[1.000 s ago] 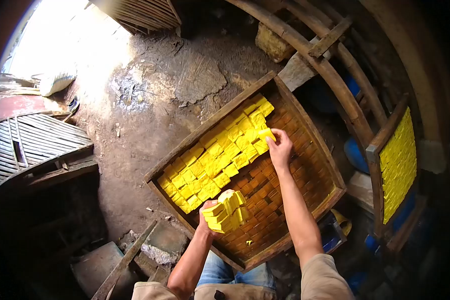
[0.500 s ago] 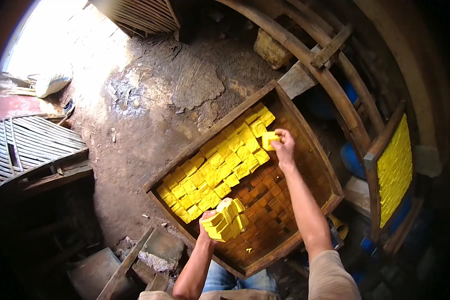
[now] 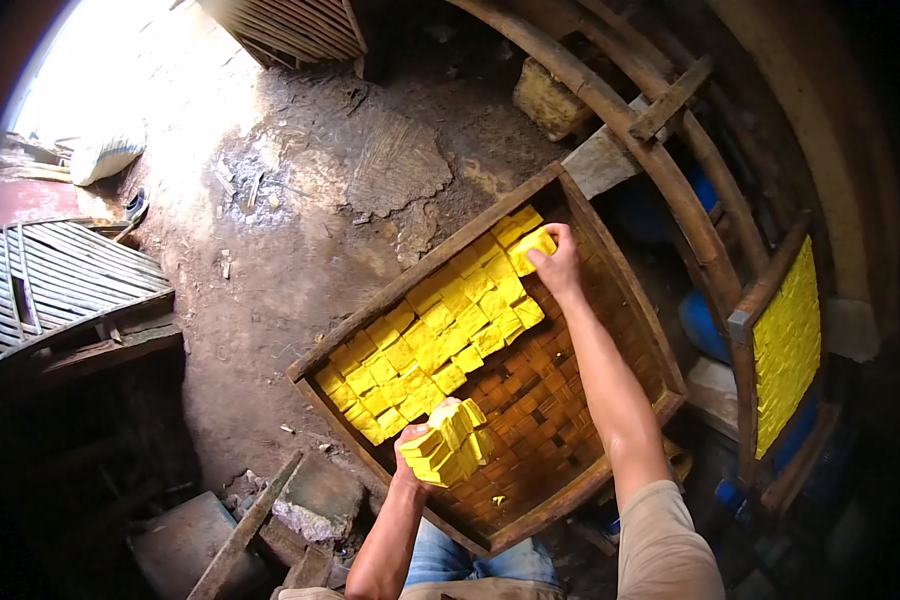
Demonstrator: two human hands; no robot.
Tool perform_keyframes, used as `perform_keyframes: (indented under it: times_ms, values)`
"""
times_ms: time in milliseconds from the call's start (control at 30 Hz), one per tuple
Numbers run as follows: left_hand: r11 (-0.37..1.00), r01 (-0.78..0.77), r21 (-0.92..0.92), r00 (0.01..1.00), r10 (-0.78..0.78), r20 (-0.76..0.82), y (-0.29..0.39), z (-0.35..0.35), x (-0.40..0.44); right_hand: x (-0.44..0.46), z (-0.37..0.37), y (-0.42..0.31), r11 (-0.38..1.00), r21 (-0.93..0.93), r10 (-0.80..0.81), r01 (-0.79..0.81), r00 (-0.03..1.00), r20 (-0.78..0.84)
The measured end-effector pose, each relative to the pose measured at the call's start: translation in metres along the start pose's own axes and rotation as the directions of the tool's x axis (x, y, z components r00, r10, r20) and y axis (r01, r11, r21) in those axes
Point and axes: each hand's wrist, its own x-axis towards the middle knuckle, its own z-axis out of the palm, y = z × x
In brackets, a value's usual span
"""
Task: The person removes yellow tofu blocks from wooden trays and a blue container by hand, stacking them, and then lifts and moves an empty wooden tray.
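Note:
A wooden-framed tray [image 3: 425, 277] with a brown woven bottom lies tilted in front of me. Overlapping rows of yellow square pieces [image 3: 433, 330] cover its upper left part. My left hand [image 3: 411, 452] is wrapped round a stack of yellow pieces [image 3: 450, 445] above the tray's lower left side. Near the upper corner, my right hand [image 3: 558, 262] pinches one yellow piece [image 3: 531, 250] at the right end of the rows. A small yellow scrap [image 3: 498, 500] rests on the woven bottom.
Bamboo rails [image 3: 670, 185] curve along the right side, where another tray of yellow pieces [image 3: 787, 345] stands on edge. A slatted bamboo platform [image 3: 65, 285] is at the left. Concrete blocks [image 3: 315, 500] and a plank [image 3: 245, 530] lie at the lower left.
My right hand has moved up and slightly left with its yellow piece, from beside the rows onto their right end. The left hand still holds its stack.

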Motion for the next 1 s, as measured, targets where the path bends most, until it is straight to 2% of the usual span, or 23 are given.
perform_keyframes:
  times_ms: [33, 67, 100, 167, 233, 267, 300, 367, 433, 500, 567, 633, 667, 700, 733, 767, 833, 900, 967, 1000]
  values:
    - [1.0, -0.002, -0.003, 1.0, 0.002, 0.016, 0.0, 0.0, 0.0, 0.001, -0.005, -0.003, 0.982, 0.175, 0.064, -0.072, 0.997, 0.051]
    - [1.0, 0.001, 0.003, 1.0, -0.001, 0.011, 0.001, -0.003, 0.0, 0.001, -0.013, -0.006, 0.92, 0.369, 0.129, -0.133, 0.991, 0.036]
    - [1.0, 0.003, 0.008, 1.0, -0.003, 0.004, 0.001, -0.007, -0.002, -0.006, -0.024, -0.024, 0.879, 0.442, 0.177, -0.178, 0.983, 0.043]
    - [1.0, 0.0, 0.0, 1.0, 0.0, 0.002, -0.001, -0.014, -0.002, -0.014, -0.034, -0.025, 0.82, 0.495, 0.214, -0.286, 0.956, 0.198]
    - [1.0, -0.001, -0.021, 1.0, 0.001, 0.019, -0.003, -0.018, 0.001, -0.02, -0.019, -0.02, 0.851, 0.43, 0.221, -0.303, 0.948, 0.231]
    - [0.999, -0.003, -0.036, 1.0, 0.004, 0.022, -0.004, -0.012, 0.001, -0.018, -0.008, -0.023, 0.919, 0.251, 0.252, -0.303, 0.944, 0.214]
    - [0.999, -0.005, -0.049, 1.0, 0.006, 0.023, -0.006, -0.004, 0.0, -0.023, -0.002, -0.026, 0.951, -0.292, 0.13, -0.101, 0.988, 0.081]
    - [0.998, -0.011, -0.057, 1.0, 0.012, 0.028, -0.005, 0.0, -0.003, -0.037, 0.008, -0.039, 0.915, -0.378, 0.151, -0.143, 0.989, -0.01]
    - [0.999, -0.01, -0.053, 0.999, 0.012, 0.041, -0.004, -0.003, -0.002, -0.04, 0.018, -0.034, 0.907, -0.385, 0.236, -0.169, 0.963, 0.132]
    - [1.0, -0.025, -0.018, 0.999, 0.025, 0.024, -0.003, -0.012, 0.001, -0.057, 0.038, -0.042, 0.957, -0.245, 0.169, -0.154, 0.985, 0.044]
    - [0.999, -0.023, 0.026, 1.0, 0.023, 0.021, -0.002, -0.02, 0.005, -0.063, 0.037, -0.049, 0.943, -0.318, -0.069, 0.099, 0.992, 0.103]
    - [0.997, -0.021, 0.072, 0.999, 0.018, 0.04, -0.001, -0.026, 0.006, -0.052, 0.036, -0.042, 0.957, -0.144, -0.258, 0.253, 0.966, -0.016]
    - [0.995, -0.021, 0.098, 0.998, 0.015, 0.06, -0.003, -0.028, 0.006, -0.044, 0.026, -0.038, 0.989, 0.133, -0.076, 0.064, 0.994, 0.083]
    - [0.992, -0.02, 0.122, 0.997, 0.01, 0.083, -0.007, -0.03, 0.006, -0.038, 0.012, -0.031, 0.911, 0.385, 0.069, -0.147, 0.975, 0.209]
    - [0.99, -0.01, 0.141, 0.994, -0.006, 0.109, -0.01, -0.031, 0.005, -0.035, 0.006, -0.018, 0.743, 0.599, 0.161, -0.299, 0.948, 0.274]
    - [0.986, 0.004, 0.168, 0.991, -0.026, 0.13, -0.017, -0.032, 0.001, -0.042, 0.001, -0.004, 0.497, 0.766, 0.218, -0.408, 0.913, 0.345]
    - [0.972, 0.053, 0.229, 0.985, -0.089, 0.15, -0.033, -0.028, -0.006, -0.091, -0.023, -0.014, 0.225, 0.964, 0.079, -0.142, 0.989, 0.128]
    - [0.931, 0.119, 0.345, 0.979, -0.167, 0.113, -0.06, -0.009, -0.019, -0.163, -0.079, -0.032, -0.047, 0.985, 0.003, -0.164, 0.986, 0.165]
    - [0.941, 0.13, 0.312, 0.985, -0.159, 0.071, -0.088, -0.019, -0.025, -0.246, -0.117, -0.015, -0.385, 0.919, -0.062, -0.081, 0.996, 0.062]
    - [0.925, 0.174, 0.337, 0.97, -0.221, 0.105, -0.107, -0.014, -0.028, -0.292, -0.138, -0.003, -0.45, 0.892, 0.044, -0.049, 0.996, 0.077]
